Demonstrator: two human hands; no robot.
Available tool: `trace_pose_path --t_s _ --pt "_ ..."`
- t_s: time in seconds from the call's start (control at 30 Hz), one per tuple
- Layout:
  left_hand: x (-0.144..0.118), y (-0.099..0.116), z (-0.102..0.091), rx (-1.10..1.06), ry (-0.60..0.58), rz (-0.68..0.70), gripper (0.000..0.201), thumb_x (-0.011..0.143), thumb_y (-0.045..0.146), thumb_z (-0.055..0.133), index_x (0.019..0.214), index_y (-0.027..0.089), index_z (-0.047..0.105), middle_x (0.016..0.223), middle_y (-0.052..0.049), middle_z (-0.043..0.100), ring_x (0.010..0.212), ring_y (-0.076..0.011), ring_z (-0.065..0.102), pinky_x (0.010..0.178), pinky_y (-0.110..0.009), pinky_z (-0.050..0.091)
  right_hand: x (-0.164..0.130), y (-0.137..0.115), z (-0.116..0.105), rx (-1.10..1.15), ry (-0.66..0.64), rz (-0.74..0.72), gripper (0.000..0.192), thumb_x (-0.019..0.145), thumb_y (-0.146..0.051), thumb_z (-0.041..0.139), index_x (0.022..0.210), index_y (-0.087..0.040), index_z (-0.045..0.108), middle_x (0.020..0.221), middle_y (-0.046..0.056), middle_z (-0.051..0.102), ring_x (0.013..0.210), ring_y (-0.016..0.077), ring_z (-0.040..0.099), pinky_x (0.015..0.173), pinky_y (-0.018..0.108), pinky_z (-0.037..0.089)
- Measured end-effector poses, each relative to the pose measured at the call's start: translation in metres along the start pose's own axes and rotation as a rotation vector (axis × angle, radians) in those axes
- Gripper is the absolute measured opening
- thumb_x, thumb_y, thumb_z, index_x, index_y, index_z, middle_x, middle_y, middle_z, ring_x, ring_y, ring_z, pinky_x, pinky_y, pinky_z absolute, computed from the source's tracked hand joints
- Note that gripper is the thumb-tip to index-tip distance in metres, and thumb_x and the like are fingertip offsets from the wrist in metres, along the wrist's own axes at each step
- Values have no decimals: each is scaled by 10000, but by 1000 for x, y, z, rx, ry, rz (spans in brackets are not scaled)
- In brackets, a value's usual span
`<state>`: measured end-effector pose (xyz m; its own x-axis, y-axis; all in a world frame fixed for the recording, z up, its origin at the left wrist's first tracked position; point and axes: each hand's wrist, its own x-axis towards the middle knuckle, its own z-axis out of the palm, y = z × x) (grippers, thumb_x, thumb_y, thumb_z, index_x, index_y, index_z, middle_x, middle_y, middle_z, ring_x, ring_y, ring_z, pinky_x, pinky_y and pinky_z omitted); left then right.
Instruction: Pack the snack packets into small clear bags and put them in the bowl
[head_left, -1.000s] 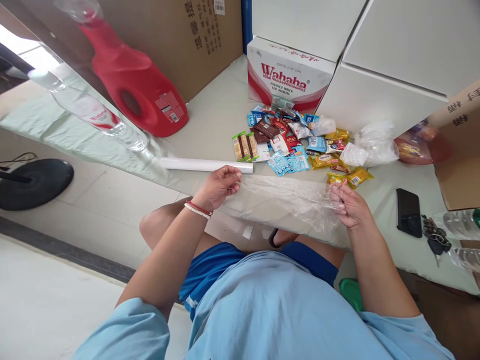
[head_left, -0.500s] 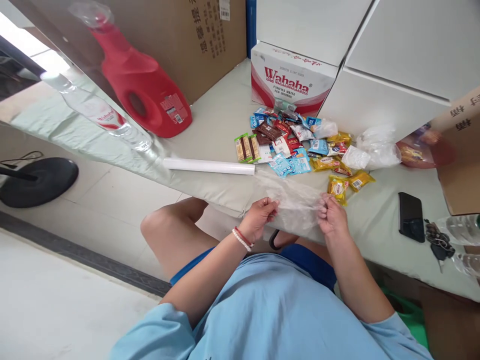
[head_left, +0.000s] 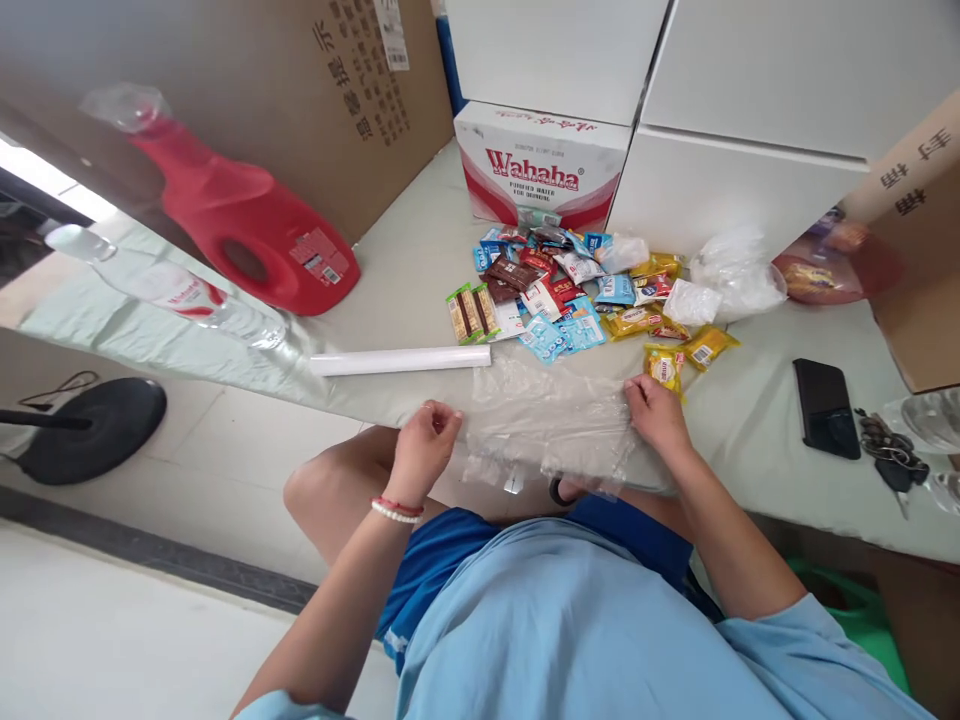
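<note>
A clear plastic bag [head_left: 551, 425] lies spread out at the table's front edge, its lower part hanging over. At its right edge my right hand [head_left: 660, 412] is closed, with thumb and fingertips pinching the plastic. Just left of the bag, my left hand [head_left: 427, 447] has its fingers curled together. I cannot make out whether a bit of the plastic is between them. A white roll [head_left: 401, 360] lies beyond my left hand. Behind the bag is a pile of wrapped snacks [head_left: 555, 285], with a yellow packet [head_left: 664, 368] close to my right hand.
To the left stand a red jug [head_left: 262, 235] and a clear water bottle [head_left: 176, 295]. A Wahaba-style white carton marked "Wahaha" [head_left: 540, 165] backs the snacks. Crumpled clear plastic [head_left: 739, 275] lies right of them. A phone [head_left: 825, 405] and keys [head_left: 889, 450] rest at the right.
My hands have moved apart, the left one leftward. The gathered bag has opened out into a wide, flat sheet between them. The view has shifted slightly.
</note>
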<state>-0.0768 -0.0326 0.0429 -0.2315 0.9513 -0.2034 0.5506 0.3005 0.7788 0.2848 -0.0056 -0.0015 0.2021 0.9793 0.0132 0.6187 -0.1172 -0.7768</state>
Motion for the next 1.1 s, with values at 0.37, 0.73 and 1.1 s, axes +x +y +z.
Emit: trace_pose_path --t_s 0.37,0.73,1.1 --pt "-13 32 83 436 -81 650 361 1005 358 531 1296 203 678 1447 -178 631 1413 -366 519 1178 -572 329 4 2 -7 -139 102 -37 384 1001 -500 425 783 -229 589 698 44 627 666 213 558 660 322 386" --pt "6 12 89 740 -112 746 563 1085 453 299 1589 242 434 1686 -87 369 1573 -273 329 1280 -602 185 -46 -45 -9 -418 -177 -714 376 1044 -299 496 1379 -194 633 1420 144 639 1337 283 562 1133 477 468" --pt "29 -14 68 685 -71 769 708 1043 587 377 1628 189 348 1693 -137 337 1574 -308 320 1296 -630 60 -37 13 -75 -330 -478 -477 355 1051 -432 495 1242 -255 737 1357 102 701 1243 267 667 1060 465 550"
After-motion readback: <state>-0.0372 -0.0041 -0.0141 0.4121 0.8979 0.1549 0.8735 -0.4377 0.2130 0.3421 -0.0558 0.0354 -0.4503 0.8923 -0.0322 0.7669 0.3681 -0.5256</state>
